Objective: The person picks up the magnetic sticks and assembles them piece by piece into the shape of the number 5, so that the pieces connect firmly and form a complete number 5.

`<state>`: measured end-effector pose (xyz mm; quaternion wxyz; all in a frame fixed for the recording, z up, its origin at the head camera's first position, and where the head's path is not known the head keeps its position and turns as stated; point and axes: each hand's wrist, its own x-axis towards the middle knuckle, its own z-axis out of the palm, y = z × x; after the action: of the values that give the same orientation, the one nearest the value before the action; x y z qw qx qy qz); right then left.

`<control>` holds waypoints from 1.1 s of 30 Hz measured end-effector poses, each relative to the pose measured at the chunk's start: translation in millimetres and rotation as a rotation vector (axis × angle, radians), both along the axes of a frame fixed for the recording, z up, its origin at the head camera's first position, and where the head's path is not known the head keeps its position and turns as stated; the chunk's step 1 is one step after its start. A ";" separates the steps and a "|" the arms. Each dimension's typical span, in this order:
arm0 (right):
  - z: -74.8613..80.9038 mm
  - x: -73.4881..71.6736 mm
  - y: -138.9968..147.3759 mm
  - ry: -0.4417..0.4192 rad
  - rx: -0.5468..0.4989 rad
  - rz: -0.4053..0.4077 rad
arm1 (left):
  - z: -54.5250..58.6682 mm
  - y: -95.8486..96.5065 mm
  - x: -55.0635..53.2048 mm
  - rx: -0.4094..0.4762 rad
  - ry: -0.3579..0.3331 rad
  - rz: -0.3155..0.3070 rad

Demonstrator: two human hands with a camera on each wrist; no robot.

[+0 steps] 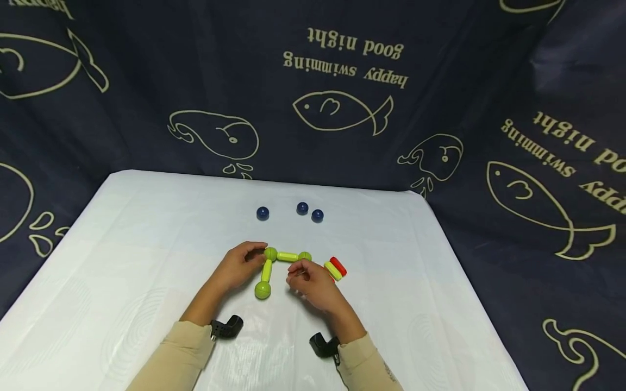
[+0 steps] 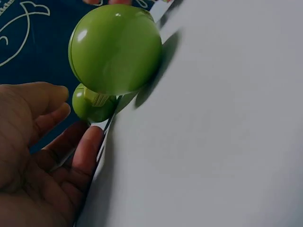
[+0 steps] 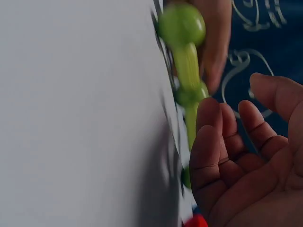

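An L-shaped piece lies on the white table: a near green ball [image 1: 262,290], a yellow-green rod [image 1: 266,270], a corner green ball [image 1: 270,253], a second rod [image 1: 287,256] and a right-hand green ball [image 1: 305,256]. My left hand [image 1: 240,266] is at the corner ball's left side, its thumb and fingers spread around it with fingertips right beside it. In the left wrist view the near ball [image 2: 116,49] looms in front. My right hand [image 1: 313,285] hovers just below the right-hand ball, fingers loosely bent and holding nothing, partly covering that ball.
A yellow-green rod [image 1: 333,270] and a red rod [image 1: 338,266] lie right of my right hand, which partly hides more red there. Farther back are three dark blue balls, one on the left [image 1: 262,213] and two close together [image 1: 317,215]. A dark printed cloth [image 1: 342,157] hangs behind the table.
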<state>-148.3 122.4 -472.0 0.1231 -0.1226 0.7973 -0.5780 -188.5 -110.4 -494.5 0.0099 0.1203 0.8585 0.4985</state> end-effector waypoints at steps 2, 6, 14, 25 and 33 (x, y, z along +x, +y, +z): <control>1.8 -2.3 7.3 -0.001 -0.012 -0.030 | 3.9 -2.8 6.7 -0.010 -0.011 0.002; 6.5 -7.6 24.5 0.010 0.011 -0.101 | 11.2 -3.7 20.9 -0.026 -0.009 -0.016; 9.0 -12.3 47.6 0.057 0.045 -0.224 | 10.3 -7.6 51.2 -0.012 0.022 -0.088; 4.3 1.6 55.4 0.224 0.341 -0.245 | -3.5 -9.6 61.5 -0.018 0.156 -0.195; 5.9 1.6 49.5 0.297 0.399 -0.209 | -2.9 -9.7 62.0 -0.035 0.181 -0.175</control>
<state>-146.7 171.9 -466.1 -0.0340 -0.0965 0.9131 -0.3948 -126.5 -120.1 -497.4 -0.0223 0.2391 0.8505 0.4679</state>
